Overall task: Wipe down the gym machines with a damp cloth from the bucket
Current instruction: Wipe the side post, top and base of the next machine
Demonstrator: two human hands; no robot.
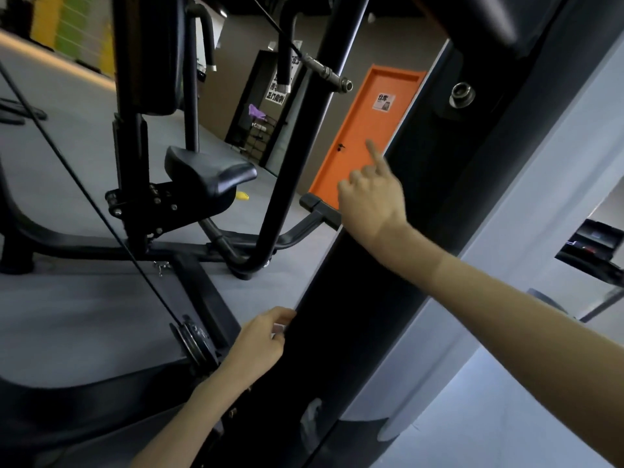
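Observation:
A black gym machine fills the view. Its tall black upright column [354, 315] runs from bottom centre to top right. My left hand [260, 339] is low at the column's left edge, and its curled fingers pinch a small pale pink bit of cloth [279, 328] against that edge. Most of the cloth is hidden by the fingers. Higher up, my right hand [371, 201] is at the same edge with the index finger pointing up and the other fingers curled. Nothing shows in it. No bucket is in view.
The machine's black padded seat [209, 173] and bent frame tubes [270, 211] stand to the left on the grey floor. A cable runs down to a pulley [196, 342] near my left hand. An orange door [364, 130] is behind, and a pale wall is on the right.

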